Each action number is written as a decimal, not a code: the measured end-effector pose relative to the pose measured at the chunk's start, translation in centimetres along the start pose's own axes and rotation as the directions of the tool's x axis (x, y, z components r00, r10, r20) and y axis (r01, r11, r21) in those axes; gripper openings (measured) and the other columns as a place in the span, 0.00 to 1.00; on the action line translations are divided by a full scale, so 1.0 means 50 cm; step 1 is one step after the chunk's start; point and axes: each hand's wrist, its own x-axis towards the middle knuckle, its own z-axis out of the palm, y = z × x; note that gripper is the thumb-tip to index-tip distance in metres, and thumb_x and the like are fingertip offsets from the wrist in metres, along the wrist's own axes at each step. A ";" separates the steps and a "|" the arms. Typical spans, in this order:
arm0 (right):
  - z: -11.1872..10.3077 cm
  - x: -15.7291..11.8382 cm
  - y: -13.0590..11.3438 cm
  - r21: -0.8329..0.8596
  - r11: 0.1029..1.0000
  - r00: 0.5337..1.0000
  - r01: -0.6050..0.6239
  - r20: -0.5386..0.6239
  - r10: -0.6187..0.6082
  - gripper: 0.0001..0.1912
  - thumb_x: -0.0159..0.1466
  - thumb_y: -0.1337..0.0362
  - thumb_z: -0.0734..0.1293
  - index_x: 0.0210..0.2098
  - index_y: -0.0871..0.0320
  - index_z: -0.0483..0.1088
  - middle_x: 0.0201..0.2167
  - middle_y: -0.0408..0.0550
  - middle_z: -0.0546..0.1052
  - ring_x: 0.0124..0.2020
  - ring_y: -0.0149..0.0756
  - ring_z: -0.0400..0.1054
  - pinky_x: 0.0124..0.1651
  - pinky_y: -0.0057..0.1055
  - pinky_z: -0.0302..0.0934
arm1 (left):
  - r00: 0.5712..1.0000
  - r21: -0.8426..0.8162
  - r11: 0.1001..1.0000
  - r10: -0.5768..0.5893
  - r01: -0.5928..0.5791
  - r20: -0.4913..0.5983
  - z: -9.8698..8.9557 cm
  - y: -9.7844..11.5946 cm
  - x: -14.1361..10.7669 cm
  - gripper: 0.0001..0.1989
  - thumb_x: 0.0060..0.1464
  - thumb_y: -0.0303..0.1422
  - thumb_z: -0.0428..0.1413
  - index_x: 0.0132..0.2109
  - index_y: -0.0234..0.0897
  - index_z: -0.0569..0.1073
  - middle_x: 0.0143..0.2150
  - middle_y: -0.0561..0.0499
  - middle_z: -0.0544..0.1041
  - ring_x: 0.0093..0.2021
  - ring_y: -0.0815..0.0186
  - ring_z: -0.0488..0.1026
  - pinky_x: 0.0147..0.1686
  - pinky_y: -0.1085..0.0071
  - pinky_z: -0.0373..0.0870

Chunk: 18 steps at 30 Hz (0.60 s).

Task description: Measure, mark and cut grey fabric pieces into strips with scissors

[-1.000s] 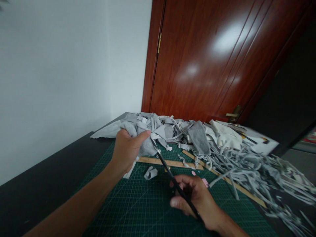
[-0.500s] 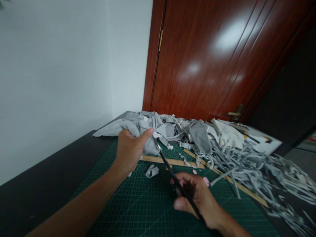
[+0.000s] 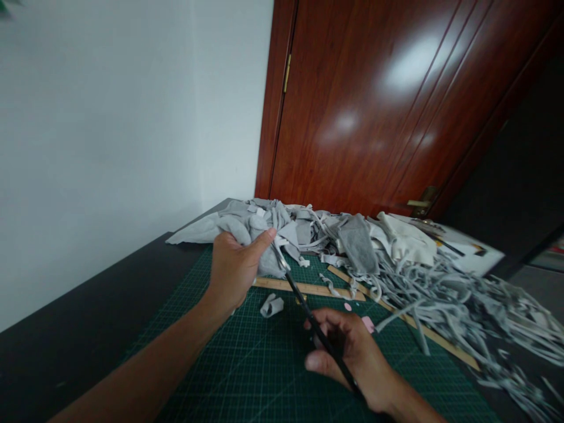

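Left arm stretched toward the far edge of the table (image 3: 101,311), thumb uppermost, a person's left hand (image 3: 231,264) grasps grey cloth (image 3: 266,265) near the far left corner. The right hand (image 3: 352,346), fingers loosely curled, grasps a long black tool (image 3: 324,338), possibly tweezers, angled forward with its tip at the cloth. Markings on a wooden ruler (image 3: 319,290), lying across the green mat (image 3: 247,364), are too small to read.

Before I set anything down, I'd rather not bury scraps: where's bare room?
Black tabletop between wall, green mat and left forearm; the mat's near part, between forearm and right hand. Crowded: far edge with grey fabric, right side with grey strips.
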 end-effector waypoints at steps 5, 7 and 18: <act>0.002 0.002 -0.002 -0.002 1.000 1.000 -0.011 -0.001 0.011 0.31 0.52 0.42 0.84 0.43 0.56 0.76 0.23 0.35 0.64 0.24 0.29 0.53 0.27 0.28 0.47 | 1.000 -0.085 0.996 -0.029 0.030 0.006 0.002 0.000 0.001 0.12 0.52 0.39 0.72 0.40 0.38 0.84 0.40 0.49 0.87 0.40 0.58 0.84 0.44 0.61 0.82; 0.004 0.004 -0.006 0.020 1.000 1.000 -0.015 -0.001 0.015 0.31 0.51 0.42 0.85 0.42 0.56 0.76 0.23 0.35 0.64 0.24 0.29 0.53 0.26 0.28 0.47 | 0.999 -0.118 0.992 -0.041 0.041 0.003 0.004 0.003 0.001 0.12 0.52 0.39 0.72 0.40 0.38 0.84 0.41 0.50 0.87 0.40 0.59 0.84 0.45 0.62 0.82; 0.012 0.000 -0.009 0.054 0.998 1.000 -0.011 -0.014 0.012 0.28 0.53 0.46 0.85 0.40 0.58 0.76 0.22 0.35 0.66 0.22 0.27 0.53 0.24 0.26 0.45 | 0.997 -0.145 0.987 -0.076 0.073 -0.018 0.008 0.010 -0.002 0.12 0.51 0.38 0.72 0.41 0.38 0.84 0.41 0.50 0.87 0.40 0.60 0.83 0.42 0.66 0.81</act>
